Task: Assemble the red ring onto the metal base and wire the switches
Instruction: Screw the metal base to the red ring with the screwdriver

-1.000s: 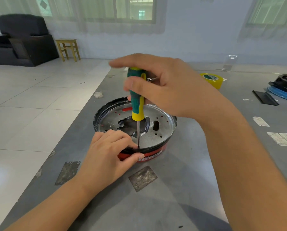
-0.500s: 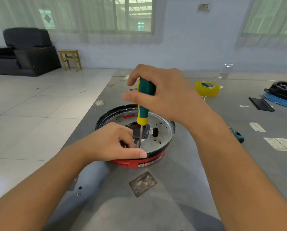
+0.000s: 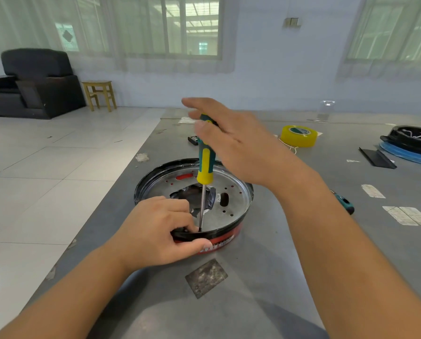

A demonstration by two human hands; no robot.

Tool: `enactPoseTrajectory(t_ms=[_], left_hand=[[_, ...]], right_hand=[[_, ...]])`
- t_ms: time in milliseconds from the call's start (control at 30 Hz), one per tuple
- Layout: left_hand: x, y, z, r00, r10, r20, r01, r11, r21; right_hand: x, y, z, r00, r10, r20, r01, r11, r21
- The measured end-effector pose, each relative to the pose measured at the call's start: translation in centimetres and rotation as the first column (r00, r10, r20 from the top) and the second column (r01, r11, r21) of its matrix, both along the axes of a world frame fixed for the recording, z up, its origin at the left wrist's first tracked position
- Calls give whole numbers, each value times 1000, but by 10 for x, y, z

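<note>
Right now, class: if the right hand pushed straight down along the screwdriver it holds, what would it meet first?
Probably the metal base near its front rim, where the screwdriver tip sits beside the left hand fingers; depth is uncertain.

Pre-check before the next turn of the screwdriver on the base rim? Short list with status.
1. Screwdriver upright, tip down at the near rim of the metal base: ok.
2. Tip seated in a screw head: cannot tell, the left hand's fingers hide it.
3. Right hand grip on the handle: not ok, the fingers look spread and loose around the top.
4. Left hand steadying the assembly: ok, thumb outside on the red ring, fingers over the rim.
5. Left fingers clear of the shaft: not ok, they sit right beside it.
6. Assembly flat on the table: ok.
</note>
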State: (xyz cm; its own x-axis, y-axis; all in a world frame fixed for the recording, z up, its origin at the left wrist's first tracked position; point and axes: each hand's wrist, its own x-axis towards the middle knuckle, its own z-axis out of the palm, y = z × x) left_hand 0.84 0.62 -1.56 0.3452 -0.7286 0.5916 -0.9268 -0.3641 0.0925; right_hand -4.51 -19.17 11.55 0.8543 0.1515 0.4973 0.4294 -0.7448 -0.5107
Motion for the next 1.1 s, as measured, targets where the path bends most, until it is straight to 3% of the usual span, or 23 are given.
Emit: enactPoseTrajectory(t_ms=[100,300,367,467,533,633,700,733,800,867,1000,1067,1100], left_hand=[[0,0,-1,1000,0,5,0,1000,-8],[-1,0,0,1000,2,-7,-2,1000,-10],[-1,0,0,1000,-3,-10,3,1000,-14],[-2,1,0,1000,-7,-9,7,1000,-21],[-2,1,0,1000,-10,-1,10,1000,-24],[-2,0,0,1000,-8,11,8,999,-36],[-2,0,-1,1000,-6,12,6,999,-38],[-2,1,-1,1000,-5,13,6,999,-36],[-1,1,-1,1000,-6,8,6,999,-33],[-1,1,-1,1000,-9,-4,9,1000,-26],[-1,1,-2,1000,-1,1,2,1000,-25],[-2,1,-2,1000,-1,-2,1,999,-36],[-2,1,-1,1000,-1,-4,0,999,-41]], right_hand=[[-4,-6,7,984,149,-99,-132,978,163],[-4,1,3,989,-41,141,42,999,-9],[-5,6,4,1000,-2,25,3,998,-55],[-11,5,11,979,146,-142,-130,985,112],[-14,4,14,992,115,-47,-114,993,25],[-16,12,10,987,-37,159,49,996,-74],[-13,17,5,976,-107,191,136,980,-146],[-10,18,4,987,-80,136,100,984,-147],[-11,16,8,995,44,-84,-40,998,48],[-12,8,13,978,147,-148,-120,977,177],[-11,7,9,994,-24,110,39,990,-135],[-9,8,7,992,-60,110,80,980,-182],[-8,8,7,999,-33,38,38,988,-150]])
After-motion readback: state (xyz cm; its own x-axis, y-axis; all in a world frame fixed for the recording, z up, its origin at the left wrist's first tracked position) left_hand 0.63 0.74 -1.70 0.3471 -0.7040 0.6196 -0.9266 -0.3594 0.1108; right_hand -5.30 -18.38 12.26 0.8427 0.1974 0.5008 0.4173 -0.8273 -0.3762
